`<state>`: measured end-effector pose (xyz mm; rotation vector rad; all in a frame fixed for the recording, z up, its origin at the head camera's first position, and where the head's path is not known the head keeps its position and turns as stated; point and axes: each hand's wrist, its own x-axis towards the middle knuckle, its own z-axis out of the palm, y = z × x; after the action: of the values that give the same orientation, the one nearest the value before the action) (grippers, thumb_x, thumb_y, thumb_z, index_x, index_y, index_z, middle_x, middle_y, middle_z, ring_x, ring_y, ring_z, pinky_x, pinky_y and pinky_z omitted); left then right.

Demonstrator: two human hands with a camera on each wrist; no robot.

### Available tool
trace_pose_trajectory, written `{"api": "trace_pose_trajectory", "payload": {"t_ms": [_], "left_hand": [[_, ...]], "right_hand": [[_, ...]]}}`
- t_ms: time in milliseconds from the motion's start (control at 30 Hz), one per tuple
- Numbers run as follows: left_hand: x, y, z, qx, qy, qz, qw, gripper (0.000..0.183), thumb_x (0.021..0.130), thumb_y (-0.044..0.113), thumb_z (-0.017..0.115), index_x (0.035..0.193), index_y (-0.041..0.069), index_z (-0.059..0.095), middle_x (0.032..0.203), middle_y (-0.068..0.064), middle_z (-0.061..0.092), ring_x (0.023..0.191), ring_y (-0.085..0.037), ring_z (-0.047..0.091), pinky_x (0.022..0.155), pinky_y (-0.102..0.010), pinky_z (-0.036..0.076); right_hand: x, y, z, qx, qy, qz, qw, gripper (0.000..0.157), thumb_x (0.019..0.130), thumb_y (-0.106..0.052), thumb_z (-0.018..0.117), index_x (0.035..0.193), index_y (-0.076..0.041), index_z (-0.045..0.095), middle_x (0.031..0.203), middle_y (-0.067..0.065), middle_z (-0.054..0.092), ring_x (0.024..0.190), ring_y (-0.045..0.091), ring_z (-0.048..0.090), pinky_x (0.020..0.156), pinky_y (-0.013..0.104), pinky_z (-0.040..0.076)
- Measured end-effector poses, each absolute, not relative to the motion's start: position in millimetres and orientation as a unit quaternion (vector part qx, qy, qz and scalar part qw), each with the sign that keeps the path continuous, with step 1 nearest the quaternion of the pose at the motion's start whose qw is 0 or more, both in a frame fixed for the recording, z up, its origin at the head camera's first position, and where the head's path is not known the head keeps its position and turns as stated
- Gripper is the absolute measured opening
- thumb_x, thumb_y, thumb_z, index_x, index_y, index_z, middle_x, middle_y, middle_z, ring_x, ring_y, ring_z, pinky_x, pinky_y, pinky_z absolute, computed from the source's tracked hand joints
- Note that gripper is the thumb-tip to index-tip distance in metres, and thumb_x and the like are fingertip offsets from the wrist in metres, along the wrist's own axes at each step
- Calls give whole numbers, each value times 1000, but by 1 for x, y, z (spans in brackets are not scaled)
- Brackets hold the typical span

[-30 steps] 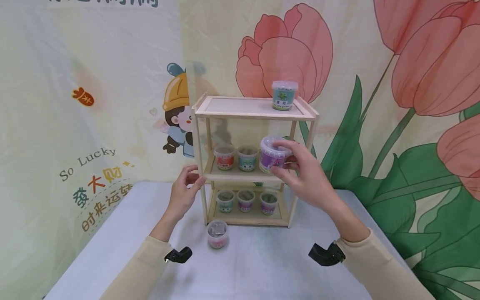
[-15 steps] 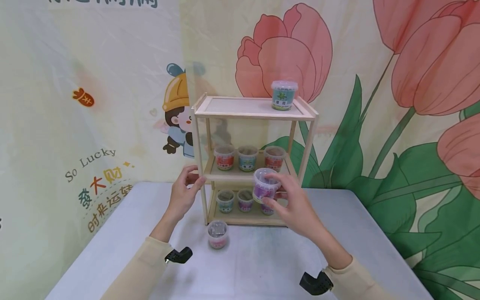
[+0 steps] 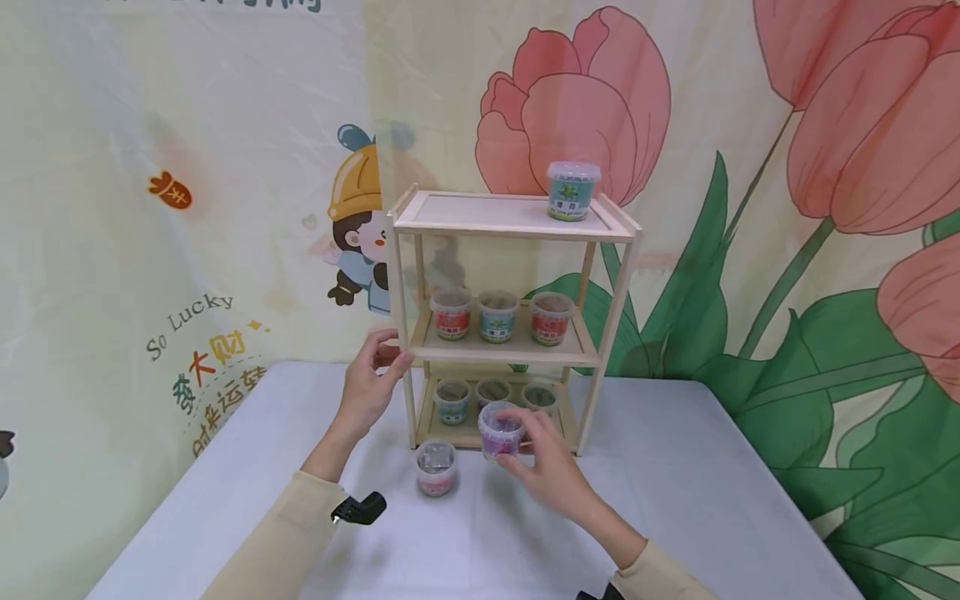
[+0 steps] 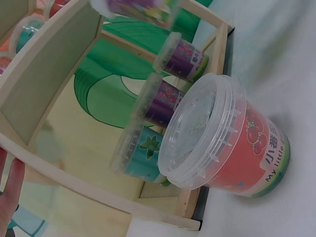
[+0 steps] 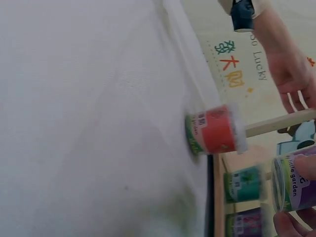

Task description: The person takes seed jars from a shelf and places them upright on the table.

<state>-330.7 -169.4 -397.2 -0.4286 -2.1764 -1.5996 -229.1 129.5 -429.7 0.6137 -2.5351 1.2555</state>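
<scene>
Our left hand [image 3: 369, 385] grips the front left post of the three-tier wooden shelf rack [image 3: 512, 218] at its middle tier, thumb and fingers curled round the wood. Just in front of the rack's base, a red-labelled lidded cup [image 3: 436, 467] stands on the white table [image 3: 697, 492]. To its right, our right hand [image 3: 542, 461] pinches the purple-labelled lidded cup [image 3: 499, 431] by its sides, before the rack's bottom tier.
</scene>
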Motion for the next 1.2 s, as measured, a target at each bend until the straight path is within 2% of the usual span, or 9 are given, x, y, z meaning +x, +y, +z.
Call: {"api": "trace_pose_trajectory", "payload": {"t_ms": [200, 533, 833, 1200], "left_hand": [[-331, -170, -396, -154, -783, -567, 202, 46, 103, 33, 72, 144, 20, 56, 116, -14, 65, 112, -28, 64, 85, -18, 54], [-329, -169, -396, -152, -785, -568, 198, 47, 103, 34, 72, 145, 19, 55, 117, -14, 65, 113, -28, 64, 84, -18, 55], [-329, -168, -396, -149, -785, -570, 193, 47, 104, 34, 72, 145, 19, 55, 118, -14, 65, 112, -27, 63, 85, -19, 55], [-328, -168, -395, -150, -785, -570, 191, 48, 104, 35, 71, 146, 19, 54, 118, -14, 65, 113, -27, 63, 86, -18, 54]], "right_hand": [[-234, 121, -459, 206, -877, 418, 114, 55, 91, -2, 83, 138, -19, 59, 120, 15, 55, 105, 22, 61, 90, 46, 61], [-240, 110, -488, 195, -884, 412, 104, 57, 89, -1, 82, 137, -19, 58, 127, 21, 55, 111, 29, 64, 94, 49, 60], [-241, 107, -500, 197, -890, 400, 100, 55, 88, -2, 84, 134, -18, 58, 137, 21, 53, 124, 37, 61, 101, 53, 56], [-244, 108, -503, 207, -892, 391, 97, 58, 86, -3, 87, 133, -18, 55, 135, 18, 54, 125, 35, 61, 102, 53, 55]]}}
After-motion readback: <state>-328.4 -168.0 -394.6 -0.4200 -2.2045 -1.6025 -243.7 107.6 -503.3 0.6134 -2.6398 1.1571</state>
